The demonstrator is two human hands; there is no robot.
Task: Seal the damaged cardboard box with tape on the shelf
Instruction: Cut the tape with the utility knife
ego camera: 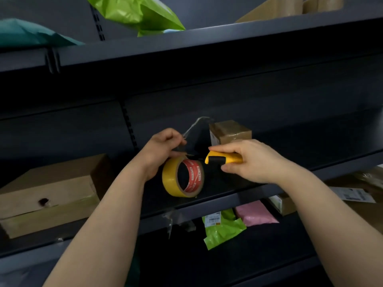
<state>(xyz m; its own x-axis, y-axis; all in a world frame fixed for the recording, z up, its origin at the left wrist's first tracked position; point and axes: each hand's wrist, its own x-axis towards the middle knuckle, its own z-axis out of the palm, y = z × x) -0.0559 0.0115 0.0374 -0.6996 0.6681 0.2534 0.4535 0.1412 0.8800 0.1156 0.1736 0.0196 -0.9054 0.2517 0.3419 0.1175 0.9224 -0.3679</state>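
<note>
A yellow tape roll [182, 177] with a red inner core hangs in front of the middle shelf [217, 198]. My left hand [160, 151] pinches a clear strip of tape [194, 126] that runs up and right toward a small cardboard box [230, 131] at the back of the shelf. My right hand [251, 160] is shut on a yellow and black utility knife [222, 158], its tip pointing left at the tape just above the roll. A large cardboard box [49, 191] with a dark hole in its front lies on the shelf at the left.
The upper shelf [186, 41] holds green and teal plastic mailers and brown boxes. Below the middle shelf lie a green mailer [222, 228], a pink mailer [256, 213] and more boxes at the right. A scrap of clear tape hangs from the shelf's front edge.
</note>
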